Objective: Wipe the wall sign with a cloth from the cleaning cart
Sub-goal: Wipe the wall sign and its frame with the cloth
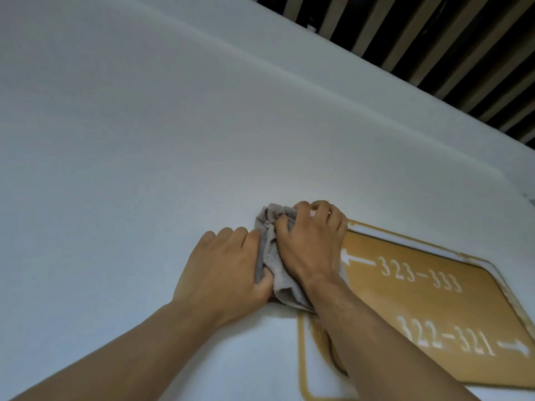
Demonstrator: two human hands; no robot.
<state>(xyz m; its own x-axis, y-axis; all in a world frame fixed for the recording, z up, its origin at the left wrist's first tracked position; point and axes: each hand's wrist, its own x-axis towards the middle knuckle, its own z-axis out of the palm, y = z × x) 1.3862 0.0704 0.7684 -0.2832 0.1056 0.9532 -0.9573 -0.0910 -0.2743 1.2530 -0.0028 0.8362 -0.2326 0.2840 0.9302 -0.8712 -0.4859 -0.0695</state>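
Observation:
A mustard-yellow wall sign (428,308) with white room numbers and arrows hangs on the white wall at the lower right. A crumpled grey cloth (270,256) is pressed against the sign's upper left corner. My right hand (311,241) lies flat over the cloth and pushes it onto the sign's edge. My left hand (225,270) grips the cloth's left side, with the thumb tucked under a fold. My right forearm hides part of the sign's left border.
The white wall (144,140) fills most of the view. A ceiling of dark and light wooden slats (434,39) runs across the upper right. The cleaning cart is out of view.

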